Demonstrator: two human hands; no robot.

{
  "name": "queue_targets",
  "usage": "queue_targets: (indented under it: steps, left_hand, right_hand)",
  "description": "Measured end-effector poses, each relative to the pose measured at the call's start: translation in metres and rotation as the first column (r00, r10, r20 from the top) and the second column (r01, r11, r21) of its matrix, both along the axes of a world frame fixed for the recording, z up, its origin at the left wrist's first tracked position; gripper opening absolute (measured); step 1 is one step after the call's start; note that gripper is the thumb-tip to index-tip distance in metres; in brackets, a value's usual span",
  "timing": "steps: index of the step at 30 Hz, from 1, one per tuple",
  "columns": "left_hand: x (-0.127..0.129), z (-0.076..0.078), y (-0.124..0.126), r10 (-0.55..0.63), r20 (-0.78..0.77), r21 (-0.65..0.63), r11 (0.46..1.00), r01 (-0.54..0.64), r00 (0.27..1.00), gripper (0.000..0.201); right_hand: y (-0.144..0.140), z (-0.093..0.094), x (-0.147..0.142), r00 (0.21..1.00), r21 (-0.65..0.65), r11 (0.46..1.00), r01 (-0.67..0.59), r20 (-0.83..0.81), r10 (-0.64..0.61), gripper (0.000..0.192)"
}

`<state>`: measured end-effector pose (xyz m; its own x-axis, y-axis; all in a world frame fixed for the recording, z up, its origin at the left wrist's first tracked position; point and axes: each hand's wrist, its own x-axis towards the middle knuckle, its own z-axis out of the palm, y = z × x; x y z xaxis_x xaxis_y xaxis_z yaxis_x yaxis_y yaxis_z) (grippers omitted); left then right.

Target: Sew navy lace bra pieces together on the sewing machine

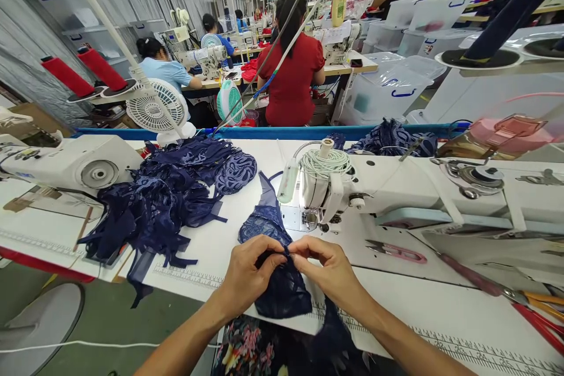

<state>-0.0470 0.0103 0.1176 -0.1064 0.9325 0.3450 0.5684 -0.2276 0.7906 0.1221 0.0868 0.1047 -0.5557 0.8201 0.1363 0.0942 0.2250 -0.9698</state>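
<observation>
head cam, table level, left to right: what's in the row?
Left sewing machine → pile of navy lace pieces → left hand → navy lace piece pinched by both hands → right hand → pink thread snips → red-handled scissors.

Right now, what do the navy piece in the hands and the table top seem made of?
Navy piece: seemingly sheer lace mesh, soft and matte; patterned and limp between left hand and right hand. Table top: smooth white, probably laminate, with a printed ruler along the edge.

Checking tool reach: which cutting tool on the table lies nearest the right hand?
The pink thread snips, just beyond the right hand; the red-handled scissors lie farther right, near the table edge.
</observation>
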Motion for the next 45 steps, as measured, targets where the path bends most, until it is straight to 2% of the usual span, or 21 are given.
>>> queue_targets:
  steps: [6, 16, 23, 27, 31, 35, 37, 42, 45]
  left_hand:
    - [0.000, 0.002, 0.001, -0.016, 0.026, -0.027, 0.999, 0.017, 1.000, 0.004]
    - [0.000, 0.001, 0.002, -0.025, 0.033, -0.039, 0.999, 0.026, 0.999, 0.005]
    - [0.001, 0.001, 0.003, -0.024, 0.053, -0.060, 0.998, 0.027, 0.998, 0.005]
    - [0.002, 0.003, 0.003, -0.022, 0.081, -0.062, 0.998, 0.028, 0.996, 0.004]
    - [0.005, 0.001, 0.003, -0.047, 0.114, 0.014, 0.999, 0.046, 0.992, 0.015]
    - [0.010, -0.004, 0.003, -0.031, 0.116, 0.145, 0.989, 0.014, 0.993, 0.013]
    - [0.012, -0.004, 0.003, -0.019, 0.107, 0.172, 0.985, 0.001, 0.994, 0.012]
    - [0.008, 0.003, 0.006, 0.095, 0.093, 0.015, 0.995, -0.097, 0.991, 0.008]
    - [0.002, 0.004, 0.009, 0.090, 0.158, -0.083, 0.994, -0.078, 0.983, 0.007]
  right_hand:
    - [-0.002, 0.001, 0.001, 0.999, 0.063, 0.998, -0.020, -0.024, 0.021, 0.012]
    - [0.001, 0.001, 0.003, 0.999, -0.012, 0.999, -0.030, -0.037, 0.030, 0.011]
    - [0.000, 0.002, 0.005, 0.996, 0.099, 0.993, -0.058, -0.067, 0.065, 0.012]
    - [0.001, 0.003, 0.008, 0.992, 0.214, 0.972, -0.092, -0.069, 0.109, 0.014]
    - [0.001, 0.000, 0.009, 0.994, 0.315, 0.945, -0.085, -0.042, 0.103, 0.015]
    - [-0.001, -0.001, 0.007, 0.994, 0.339, 0.939, -0.060, -0.065, 0.087, 0.015]
    - [-0.001, 0.000, 0.007, 0.995, 0.348, 0.936, -0.056, -0.057, 0.080, 0.014]
    - [0.004, -0.001, 0.013, 0.994, 0.393, 0.914, -0.106, 0.056, 0.091, 0.012]
    - [0.008, -0.002, 0.018, 0.990, 0.531, 0.836, -0.138, 0.067, 0.121, 0.021]
